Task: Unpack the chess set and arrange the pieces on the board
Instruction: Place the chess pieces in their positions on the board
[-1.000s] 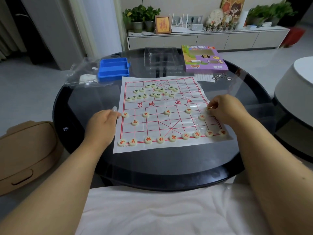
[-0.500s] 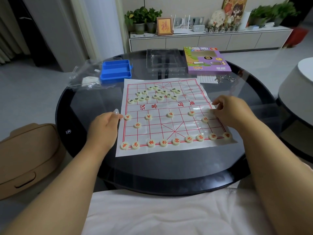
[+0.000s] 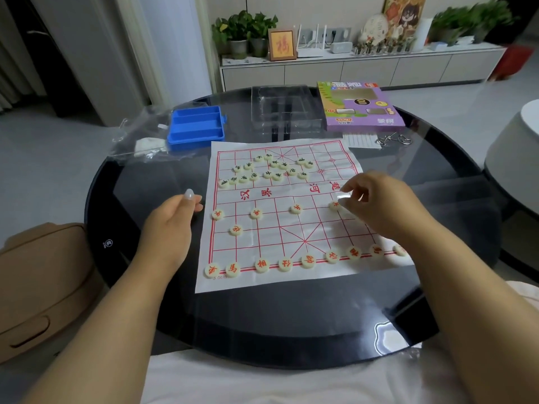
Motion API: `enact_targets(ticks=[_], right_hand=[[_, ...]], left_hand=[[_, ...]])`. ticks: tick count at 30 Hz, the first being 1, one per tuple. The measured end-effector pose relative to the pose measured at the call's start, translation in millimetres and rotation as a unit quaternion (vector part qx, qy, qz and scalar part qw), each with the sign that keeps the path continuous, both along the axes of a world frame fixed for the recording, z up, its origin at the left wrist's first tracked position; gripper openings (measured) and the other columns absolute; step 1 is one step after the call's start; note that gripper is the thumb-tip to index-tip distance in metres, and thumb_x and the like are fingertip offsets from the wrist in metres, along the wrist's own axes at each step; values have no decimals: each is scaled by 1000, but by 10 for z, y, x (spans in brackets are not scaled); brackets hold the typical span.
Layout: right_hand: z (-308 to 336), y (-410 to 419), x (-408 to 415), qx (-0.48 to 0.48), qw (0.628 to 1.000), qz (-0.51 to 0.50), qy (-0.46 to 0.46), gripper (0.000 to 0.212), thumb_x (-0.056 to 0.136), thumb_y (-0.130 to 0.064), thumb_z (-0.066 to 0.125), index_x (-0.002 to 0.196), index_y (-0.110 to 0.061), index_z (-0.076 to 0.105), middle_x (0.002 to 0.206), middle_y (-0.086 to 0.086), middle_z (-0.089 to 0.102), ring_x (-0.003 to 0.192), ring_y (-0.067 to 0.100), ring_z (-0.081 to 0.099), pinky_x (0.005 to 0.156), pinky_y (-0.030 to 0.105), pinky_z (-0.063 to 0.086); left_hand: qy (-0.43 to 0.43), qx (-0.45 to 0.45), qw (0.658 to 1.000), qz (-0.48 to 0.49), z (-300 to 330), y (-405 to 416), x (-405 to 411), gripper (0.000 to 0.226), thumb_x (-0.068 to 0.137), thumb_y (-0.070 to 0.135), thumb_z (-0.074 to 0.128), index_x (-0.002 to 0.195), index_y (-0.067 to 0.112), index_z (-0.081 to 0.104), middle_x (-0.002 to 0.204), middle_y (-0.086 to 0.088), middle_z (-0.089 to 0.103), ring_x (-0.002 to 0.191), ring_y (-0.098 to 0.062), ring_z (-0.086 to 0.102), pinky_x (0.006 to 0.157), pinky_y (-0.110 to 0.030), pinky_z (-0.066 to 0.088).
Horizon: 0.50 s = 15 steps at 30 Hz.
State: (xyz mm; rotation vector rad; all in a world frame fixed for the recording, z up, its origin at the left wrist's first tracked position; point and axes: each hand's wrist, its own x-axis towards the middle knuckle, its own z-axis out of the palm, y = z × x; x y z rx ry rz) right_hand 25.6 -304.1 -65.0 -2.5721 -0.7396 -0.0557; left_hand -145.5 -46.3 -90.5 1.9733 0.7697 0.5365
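**Right hand lifted off the board edge; left hand unchanged**

Far left, a tan moulded case (image 3: 38,290) sits below the round black glass table (image 3: 140,301).

Your left hand (image 3: 169,225) remains where it was half a second ago, just off the left edge of the white paper chess board with red grid lines (image 3: 262,287), fingers loosely curled, gripping nothing, thumb nail up.

Behind it lie a clear plastic bag (image 3: 140,135) and an open blue plastic tray (image 3: 197,126), both well apart from your hands.

The board lies flat, roughly square, its near edge towards you and skewed slightly clockwise. The cream round pieces with green characters (image 3: 268,170) remain clustered loosely on the far half. The cream round pieces with red characters (image 3: 307,260) stand in a near row running left to right, with a soldier row ahead of it.

Your right hand (image 3: 379,205) has moved inward from the right edge and now hovers over the river line, thumb and forefinger curled towards each other just above a red soldier piece (image 3: 334,205). I cannot tell whether they pinch anything.

Behind sit a clear plastic insert (image 3: 287,109) and a purple cardboard box (image 3: 360,107).
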Motion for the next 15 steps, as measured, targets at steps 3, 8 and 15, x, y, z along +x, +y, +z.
enact_targets(ticks=[3,8,15], right_hand=[[35,66,12,3,1000,10,0,23,88,-33,63,109,-23,65,90,-10,55,78,8,51,65,22,41],[152,145,45,-1,1000,30,-1,25,89,-34,62,110,-22,65,91,-10,56,80,9,53,66,21,43],[296,308,126,-20,998,55,-8,27,90,-34,60,113,-20,64,96,-6,60,86,13,57,74,24,47]], left_hand=[[10,5,1000,-6,13,73,92,34,100,46,34,108,26,61,105,13,61,105,-10,56,88,-28,40],[39,24,999,-22,85,141,262,29,100,46,33,98,30,58,95,16,58,94,-7,55,85,-32,42],[79,97,991,-47,171,224,506,33,102,41,27,95,24,55,80,21,47,72,7,42,62,-13,29]])
